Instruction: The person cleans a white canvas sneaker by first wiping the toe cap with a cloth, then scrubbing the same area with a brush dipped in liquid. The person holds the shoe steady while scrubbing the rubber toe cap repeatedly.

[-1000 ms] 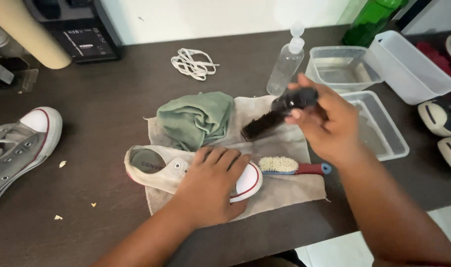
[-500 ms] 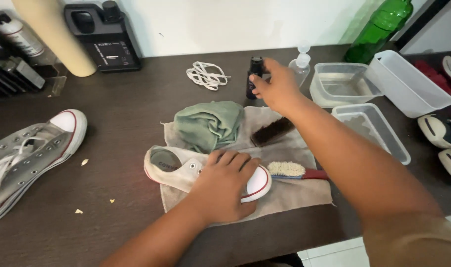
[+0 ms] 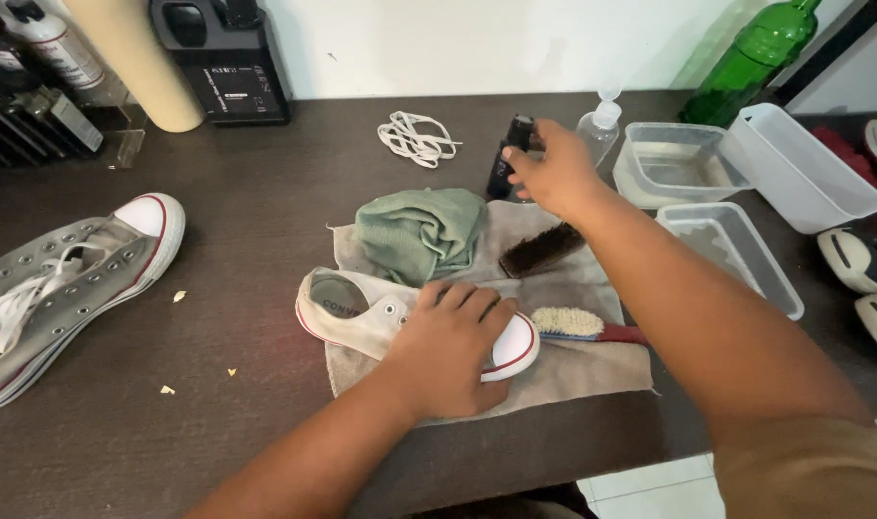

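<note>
Our left hand [image 3: 448, 348] pressed flat on the canvas sneaker [image 3: 362, 317] atop a beige cloth [image 3: 592, 370]; our right hand [image 3: 554, 173] gripped a small dark bottle [image 3: 509, 159].

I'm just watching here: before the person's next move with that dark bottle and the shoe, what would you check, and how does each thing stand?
1. Right hand on the dark bottle: ok, fingers touch it; full grip cannot tell.
2. Bottle upright on the table: ok.
3. Left hand pressing the pale sneaker flat: ok.
4. Sneaker lying on the grey cloth: ok.
5. Clear spray bottle close beside the right hand, could be knocked: not ok.
6. Dark bottle's cap shut: cannot tell.
</note>
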